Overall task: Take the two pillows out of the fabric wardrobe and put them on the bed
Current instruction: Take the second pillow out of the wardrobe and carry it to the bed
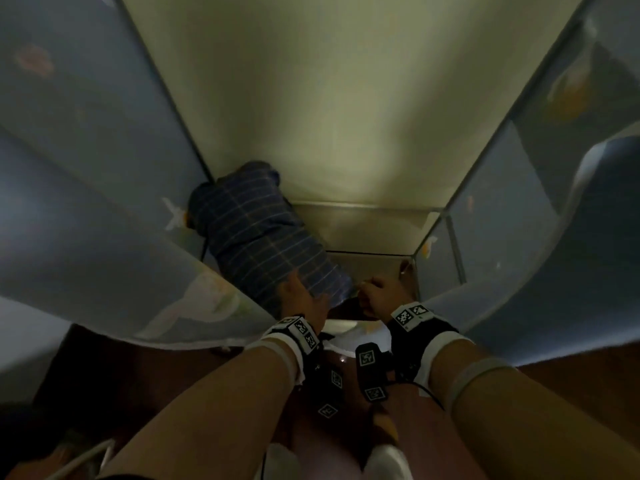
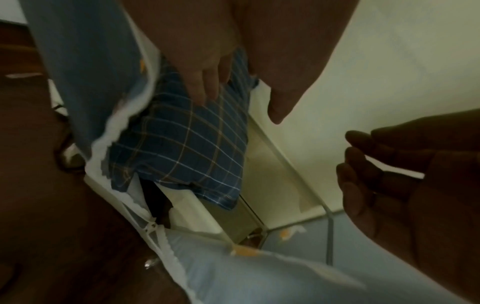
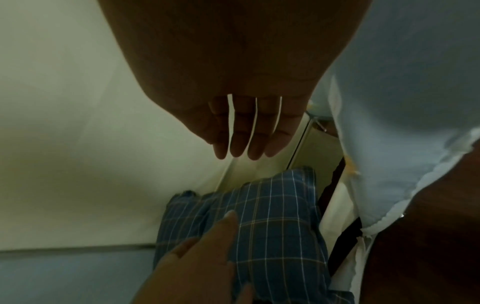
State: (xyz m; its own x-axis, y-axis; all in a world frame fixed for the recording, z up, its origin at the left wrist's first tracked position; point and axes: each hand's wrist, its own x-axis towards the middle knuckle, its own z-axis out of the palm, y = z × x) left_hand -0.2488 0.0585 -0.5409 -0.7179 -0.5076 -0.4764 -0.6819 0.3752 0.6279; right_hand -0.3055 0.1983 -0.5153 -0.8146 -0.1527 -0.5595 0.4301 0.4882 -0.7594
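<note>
My left hand [image 1: 304, 299] flat on the plaid pillow [image 1: 256, 230] inside the fabric wardrobe [image 1: 346, 116] — fingers straight, my right hand [image 1: 381, 296] just right of it — fingers loosely extended, holding nothing

Plaid pillow [image 1: 263, 233]: left edge is lying hidden behind the wardrobe's blue fabric flap [image 1: 104, 209]; near end is sitting covered by the left hand [image 1: 301, 299]. Right hand [image 1: 381, 299]: fingertips are curling out of sight in the head view. Only one pillow is showing. All views are running dim and blurred.
</note>
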